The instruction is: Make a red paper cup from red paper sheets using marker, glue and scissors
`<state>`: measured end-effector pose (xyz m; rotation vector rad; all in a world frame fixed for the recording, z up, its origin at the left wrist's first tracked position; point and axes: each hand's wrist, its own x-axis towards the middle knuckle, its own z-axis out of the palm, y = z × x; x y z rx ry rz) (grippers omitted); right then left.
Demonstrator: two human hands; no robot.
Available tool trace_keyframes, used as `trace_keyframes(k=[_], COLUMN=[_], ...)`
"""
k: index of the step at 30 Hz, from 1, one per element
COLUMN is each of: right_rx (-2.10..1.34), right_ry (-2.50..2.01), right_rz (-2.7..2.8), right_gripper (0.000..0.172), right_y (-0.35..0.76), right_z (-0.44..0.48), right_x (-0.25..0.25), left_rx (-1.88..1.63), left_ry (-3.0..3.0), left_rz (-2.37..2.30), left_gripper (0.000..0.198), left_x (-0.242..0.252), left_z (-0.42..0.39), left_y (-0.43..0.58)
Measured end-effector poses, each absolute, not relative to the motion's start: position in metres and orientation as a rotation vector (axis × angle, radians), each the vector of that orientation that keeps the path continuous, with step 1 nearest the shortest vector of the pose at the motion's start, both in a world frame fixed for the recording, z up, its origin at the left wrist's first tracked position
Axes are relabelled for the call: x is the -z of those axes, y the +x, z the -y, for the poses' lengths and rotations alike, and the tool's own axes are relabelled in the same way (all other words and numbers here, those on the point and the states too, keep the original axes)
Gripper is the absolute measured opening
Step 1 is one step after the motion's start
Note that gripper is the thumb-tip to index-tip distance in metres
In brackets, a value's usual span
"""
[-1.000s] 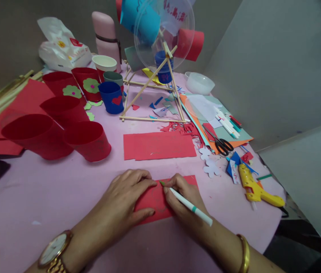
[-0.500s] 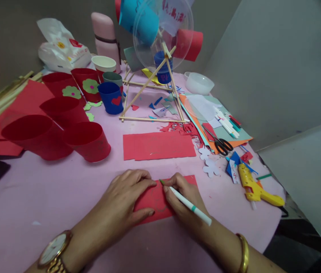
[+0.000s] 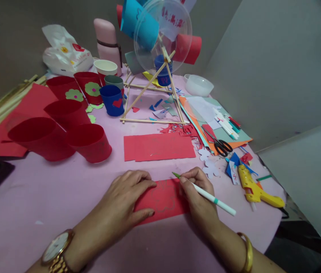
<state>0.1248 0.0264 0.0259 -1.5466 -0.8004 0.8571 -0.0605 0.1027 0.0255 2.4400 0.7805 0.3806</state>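
A red paper strip [image 3: 163, 212] lies on the pink table, with a faint curvy outline drawn on it. My left hand [image 3: 130, 199] rests flat over its left end, fingers stretched and thumb apart, pressing on the paper. Between the thumb and fingers of my right hand [image 3: 199, 195] is a white marker [image 3: 216, 200] with a green band and a green tip. That tip points left, just past the paper's top edge, while the hand covers the strip's right end. Farther back lie more red paper strips [image 3: 160, 148], stacked loosely.
Red paper cups [image 3: 89, 146] stand at the left, near a blue cup [image 3: 112, 101]. A wooden stick frame [image 3: 146, 89] with a clear disc stands behind. Scissors [image 3: 223, 148], markers [image 3: 225, 127] and a yellow glue gun [image 3: 251, 185] lie right. White paper flowers [image 3: 211, 168] are nearby.
My right hand has moved right and slightly up with the marker, uncovering the drawn outline. My left hand has stayed on the paper. The view has shifted slightly.
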Motion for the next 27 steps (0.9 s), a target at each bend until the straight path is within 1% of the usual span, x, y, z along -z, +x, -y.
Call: trace_keyframes(k=[7, 15, 22, 27], right_rx=[-0.94, -1.096, -1.091, -1.003], right_ry=[-1.56, -1.588, -1.613, -1.62], right_rz=[0.825, 1.021, 1.139, 1.058], right_gripper=[0.012, 0.008, 0.008, 0.008], right_y=[0.1252, 0.1223, 0.1206, 0.1231], right_z=[-0.026, -0.023, -0.0203, -0.0188], right_x=[-0.0305, -0.0309, -0.0312, -0.0306], left_rx=[-0.379, -0.366, -0.384, -0.384], left_ry=[2.445, 2.45, 2.457, 2.456], left_rz=[-0.785, -0.793, -0.806, -0.798], left_gripper=[0.038, 0.043, 0.044, 0.045], left_x=[-0.0273, -0.0292, -0.0308, -0.03], left_z=[-0.1028, -0.1004, -0.1001, -0.1007], left_y=[-0.0609, -0.0621, -0.0622, -0.0629])
